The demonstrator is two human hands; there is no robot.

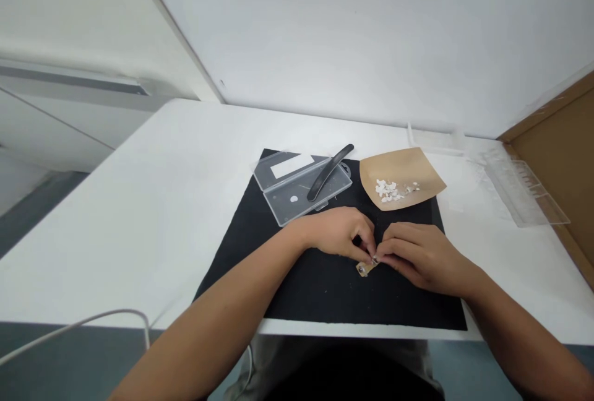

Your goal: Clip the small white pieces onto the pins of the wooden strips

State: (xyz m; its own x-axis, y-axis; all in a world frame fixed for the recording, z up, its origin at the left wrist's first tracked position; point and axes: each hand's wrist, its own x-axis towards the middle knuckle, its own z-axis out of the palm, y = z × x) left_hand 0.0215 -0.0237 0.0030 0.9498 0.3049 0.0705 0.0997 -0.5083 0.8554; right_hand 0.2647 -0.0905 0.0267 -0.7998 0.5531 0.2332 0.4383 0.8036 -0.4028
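Fingers [370,241] of both hands meet at a small tan strip [364,268], low on the black mat [320,296], R of centre. L hand [341,231]: thumb & index curled into a ring, tips pinched on strip's upper R end. R hand [420,255]: thumb & index clamped on same end, tips right up against L's, other fingers folded in. Tiny shiny bit at the tips, too small to ID. Strip's free end pokes out below them, w/ 1 dark dot near its end.

Just beyond L hand: clear case [281,203], open flat, 2 halves, partly off mat's far L edge. Far half has 1 white label [292,166]; near half has 1 white chip [293,198]. Black file [330,173] lies diag. across case, its far end past the rim.

Beyond R hand: brown paper tray [403,166] w/ a heap of white bits [387,190], a few greyer ones to their R. Tray sits over mat's far R corner, just beside case, not touching.

Mat's on a white counter [139,215]. Far R: clear rack [520,197] near brown board [557,135]. White cable [93,320] at near L edge.
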